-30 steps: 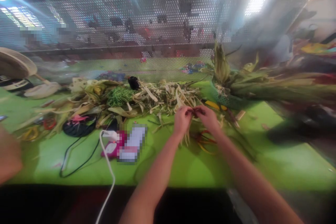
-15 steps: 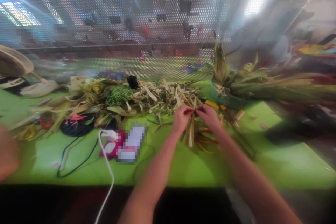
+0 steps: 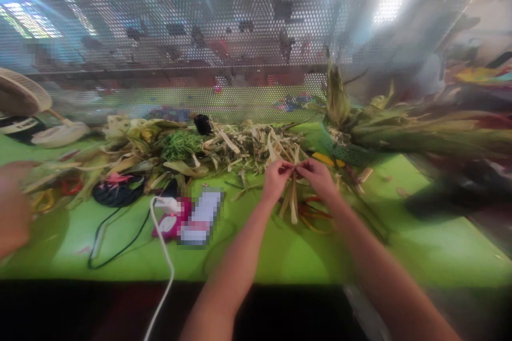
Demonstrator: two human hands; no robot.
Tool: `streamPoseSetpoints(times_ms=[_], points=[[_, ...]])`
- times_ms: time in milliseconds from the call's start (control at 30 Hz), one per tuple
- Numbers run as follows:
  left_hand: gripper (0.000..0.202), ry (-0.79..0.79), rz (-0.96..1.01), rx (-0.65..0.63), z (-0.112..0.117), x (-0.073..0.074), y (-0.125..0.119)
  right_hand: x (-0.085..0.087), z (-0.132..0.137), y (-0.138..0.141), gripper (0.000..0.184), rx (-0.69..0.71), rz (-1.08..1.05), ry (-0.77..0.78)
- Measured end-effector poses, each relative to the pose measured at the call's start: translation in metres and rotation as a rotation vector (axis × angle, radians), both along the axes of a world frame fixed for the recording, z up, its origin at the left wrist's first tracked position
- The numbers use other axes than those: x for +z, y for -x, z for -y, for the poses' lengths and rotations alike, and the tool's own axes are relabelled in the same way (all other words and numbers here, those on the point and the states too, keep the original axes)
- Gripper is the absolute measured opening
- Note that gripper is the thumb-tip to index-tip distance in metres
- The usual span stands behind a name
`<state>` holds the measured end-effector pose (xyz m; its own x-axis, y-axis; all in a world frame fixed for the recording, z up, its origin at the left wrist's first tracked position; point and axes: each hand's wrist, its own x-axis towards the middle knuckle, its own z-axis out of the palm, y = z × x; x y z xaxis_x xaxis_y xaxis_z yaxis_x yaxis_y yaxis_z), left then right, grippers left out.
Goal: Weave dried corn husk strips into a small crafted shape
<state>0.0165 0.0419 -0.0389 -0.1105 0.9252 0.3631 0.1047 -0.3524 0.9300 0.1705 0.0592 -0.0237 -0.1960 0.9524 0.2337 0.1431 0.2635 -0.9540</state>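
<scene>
Ahead of you, at twelve o'clock from your hands, a perforated screen (image 3: 240, 53) spans the view. In front of it stretches the green surface (image 3: 300, 264) at which you work. Toward half past two, a long bundle of greenish leaves (image 3: 432, 133) reaches out to the right edge, blurred at its far end. From ten to twelve o'clock a heap of pale strips (image 3: 240, 144) lies across the far side, touching a green stringy tangle (image 3: 182, 145) on its left. At about half past nine stands a cream fan (image 3: 30, 90), partly cut off, and at nine o'clock another person's arm (image 3: 14, 208) enters at the edge. A black cord coil (image 3: 116, 194) sits nearer you along nine o'clock; at eight, a phone-like slab (image 3: 202, 218), pixelated, lies just beside a pink box (image 3: 171, 224) with a white cable (image 3: 170, 266) at it.

You hold a small bunch of dry strips (image 3: 294, 205) between your two hands, above the surface, tails hanging toward six o'clock. Your left hand (image 3: 277, 181) and right hand (image 3: 318, 176) both pinch it, fingertips nearly meeting. Orange and yellow bands (image 3: 314, 215) lie near, at five o'clock.
</scene>
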Motion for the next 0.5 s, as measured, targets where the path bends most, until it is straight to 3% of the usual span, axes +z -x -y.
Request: streamPoseSetpoints(times_ms=[133,300,500], points=[[0.012,0.093,0.099,0.011,0.0013,0.0045,0.0016,0.001,-0.0005,-0.0061,0.021,-0.08,0.161,-0.085],[0.011,0.132,0.248,0.111,0.0026,0.0061,0.001,0.0002,0.0004,-0.0095,0.016,-0.153,0.429,-0.102],[0.017,0.205,0.386,-0.097,0.0041,0.0067,0.0015,0.0009,0.0034,-0.006,0.011,-0.176,0.617,-0.258]])
